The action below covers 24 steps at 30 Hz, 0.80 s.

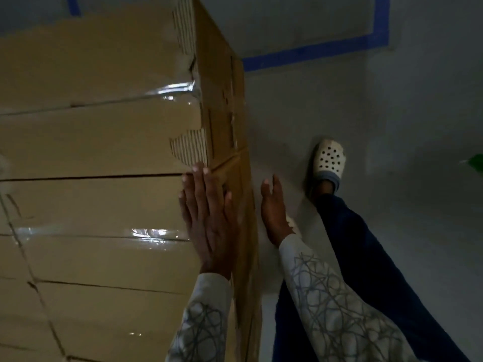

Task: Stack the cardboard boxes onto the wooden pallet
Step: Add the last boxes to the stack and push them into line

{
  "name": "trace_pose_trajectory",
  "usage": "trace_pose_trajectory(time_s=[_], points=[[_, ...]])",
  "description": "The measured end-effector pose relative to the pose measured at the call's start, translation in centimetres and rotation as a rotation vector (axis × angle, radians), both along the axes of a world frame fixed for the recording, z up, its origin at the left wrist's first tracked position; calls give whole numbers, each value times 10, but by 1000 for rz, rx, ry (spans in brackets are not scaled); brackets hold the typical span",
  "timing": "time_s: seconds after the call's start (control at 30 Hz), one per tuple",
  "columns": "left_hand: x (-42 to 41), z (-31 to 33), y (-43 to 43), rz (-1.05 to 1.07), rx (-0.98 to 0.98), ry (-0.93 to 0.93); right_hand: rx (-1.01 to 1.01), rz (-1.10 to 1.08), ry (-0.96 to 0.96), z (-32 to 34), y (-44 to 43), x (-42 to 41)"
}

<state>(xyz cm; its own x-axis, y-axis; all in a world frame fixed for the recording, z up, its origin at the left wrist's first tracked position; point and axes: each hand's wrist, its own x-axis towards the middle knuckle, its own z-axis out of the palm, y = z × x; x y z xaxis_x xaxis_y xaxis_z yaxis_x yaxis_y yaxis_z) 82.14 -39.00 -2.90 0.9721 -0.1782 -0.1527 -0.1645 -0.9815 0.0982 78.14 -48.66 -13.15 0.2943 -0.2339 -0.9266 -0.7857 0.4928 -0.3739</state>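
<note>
Tan cardboard boxes (99, 142), sealed with clear tape, fill the left half of the head view in a tall stack seen from above. My left hand (209, 218) lies flat with straight fingers on the top right edge of the stack, near a torn patch of corrugation (189, 150). My right hand (274, 210) hovers beside the stack's right side face, fingers relaxed and holding nothing; it looks apart from the cardboard. The wooden pallet is hidden from view.
Grey floor (392, 126) lies to the right, marked with blue tape lines (313, 52). My leg in dark trousers and a white perforated clog (328, 160) stand close to the stack's right side. Something green (477, 162) shows at the right edge.
</note>
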Motion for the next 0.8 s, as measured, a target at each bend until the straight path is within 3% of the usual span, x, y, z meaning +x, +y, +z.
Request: trace_pose_trajectory(time_s=[0.13,0.27,0.37,0.53,0.8], points=[[-3,-15,5,-14,-69,-63,39,-161,-43,-15,45,-16],[-3,-25,10,-34,-82,-107,107,-56,-250,-31,81,-13],[-4,-26,11,-39,-112,-125,130,-197,-191,-76,92,-28],[-3,-27,17,-71,-78,-122,184,-158,-245,-33,87,-21],[-4,-28,22,-83,-86,-141,140,-198,-201,-32,89,-24]])
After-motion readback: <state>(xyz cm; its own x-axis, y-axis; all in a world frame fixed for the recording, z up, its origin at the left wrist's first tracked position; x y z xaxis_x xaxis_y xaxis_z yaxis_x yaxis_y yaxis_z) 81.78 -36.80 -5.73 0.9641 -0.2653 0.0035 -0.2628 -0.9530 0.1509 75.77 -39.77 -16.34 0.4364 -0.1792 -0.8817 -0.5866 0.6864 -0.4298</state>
